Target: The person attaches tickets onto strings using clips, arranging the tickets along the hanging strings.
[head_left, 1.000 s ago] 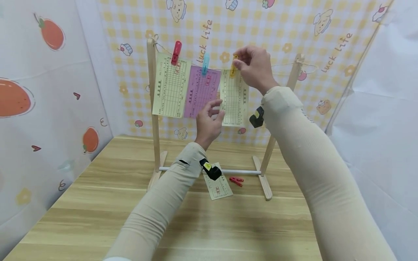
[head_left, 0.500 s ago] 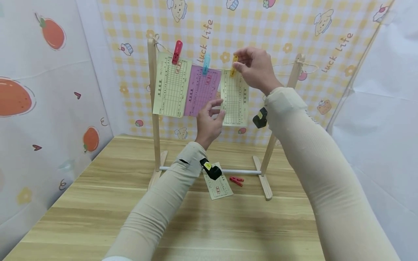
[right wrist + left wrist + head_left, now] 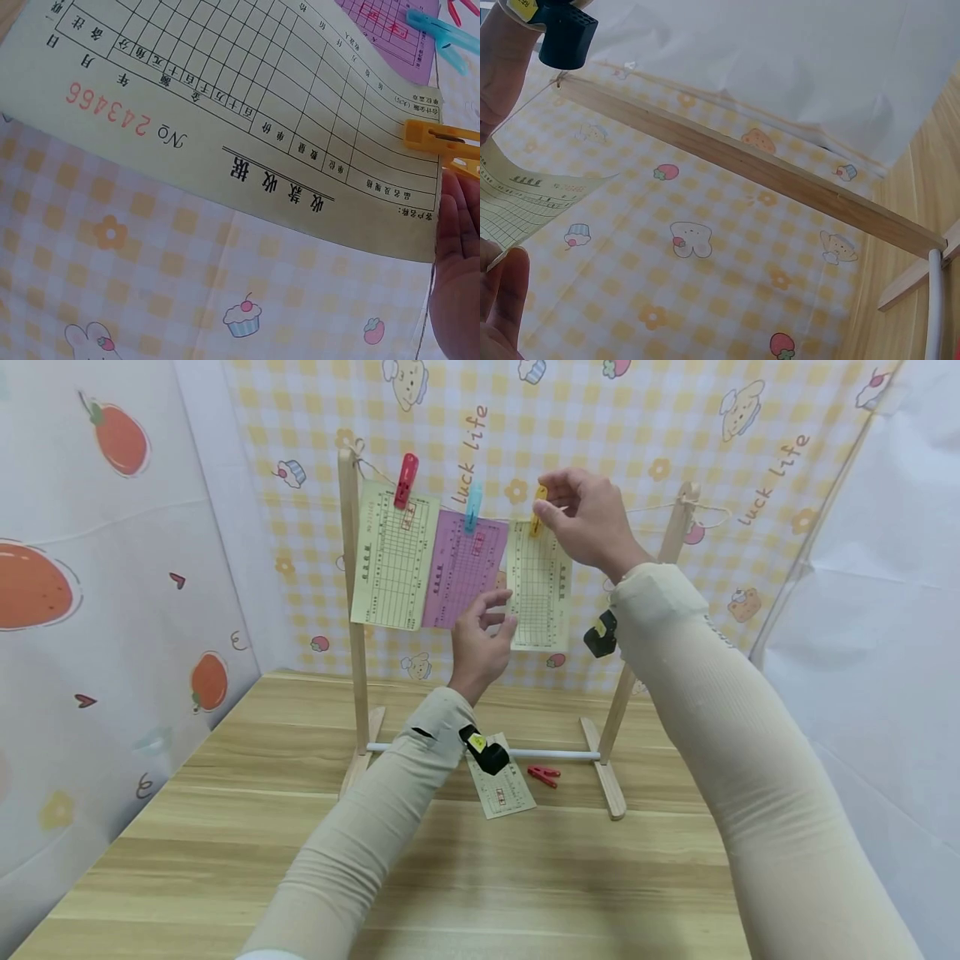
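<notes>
My right hand (image 3: 588,518) pinches a yellow clothespin (image 3: 538,514) on the string at the top of a pale yellow receipt slip (image 3: 538,585). In the right wrist view that clothespin (image 3: 439,139) bites the edge of the receipt (image 3: 300,150). My left hand (image 3: 480,643) is at the lower left edge of the same receipt; in the left wrist view its fingertips (image 3: 514,262) pinch the paper's edge. To the left hang a purple receipt (image 3: 465,568) under a light blue clothespin (image 3: 472,508) and another pale yellow receipt (image 3: 393,560) under a red clothespin (image 3: 406,481).
A wooden stand with a left post (image 3: 351,593), a right post (image 3: 618,710) and a white crossbar (image 3: 555,755) carries the string. On the wooden table (image 3: 555,877) lie a further receipt (image 3: 504,793) and a red clothespin (image 3: 543,775). A patterned cloth (image 3: 645,410) hangs behind.
My right wrist and forearm have shifted slightly to the right, while the fingers stay on the yellow clothespin. The left hand and the hanging receipts look the same.
</notes>
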`<state>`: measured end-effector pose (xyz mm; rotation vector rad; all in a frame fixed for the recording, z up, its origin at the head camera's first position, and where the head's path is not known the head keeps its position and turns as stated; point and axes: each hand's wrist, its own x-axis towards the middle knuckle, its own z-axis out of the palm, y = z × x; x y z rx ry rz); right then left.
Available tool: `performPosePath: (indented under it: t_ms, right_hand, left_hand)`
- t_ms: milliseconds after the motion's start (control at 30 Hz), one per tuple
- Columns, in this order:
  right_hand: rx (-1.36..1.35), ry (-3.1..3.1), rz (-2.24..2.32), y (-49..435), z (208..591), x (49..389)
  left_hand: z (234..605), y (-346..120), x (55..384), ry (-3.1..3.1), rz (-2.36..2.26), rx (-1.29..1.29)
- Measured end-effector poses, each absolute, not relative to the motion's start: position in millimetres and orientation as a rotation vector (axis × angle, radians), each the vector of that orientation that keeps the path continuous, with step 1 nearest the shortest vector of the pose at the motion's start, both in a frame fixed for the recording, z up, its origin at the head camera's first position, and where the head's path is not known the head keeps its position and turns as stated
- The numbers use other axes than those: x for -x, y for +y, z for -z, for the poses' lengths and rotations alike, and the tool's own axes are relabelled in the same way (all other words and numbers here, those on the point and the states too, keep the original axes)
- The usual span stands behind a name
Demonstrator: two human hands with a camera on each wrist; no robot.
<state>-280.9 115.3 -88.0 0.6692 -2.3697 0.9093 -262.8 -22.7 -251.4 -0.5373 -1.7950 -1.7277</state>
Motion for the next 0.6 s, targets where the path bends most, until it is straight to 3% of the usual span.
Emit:
performPosePath:
  t_ms: [600]
  right_hand:
    - [-0.628,-2.287,-1.028,128,91,268]
  left_hand:
    - [257,-25,264,-1.822,1.714,0.533]
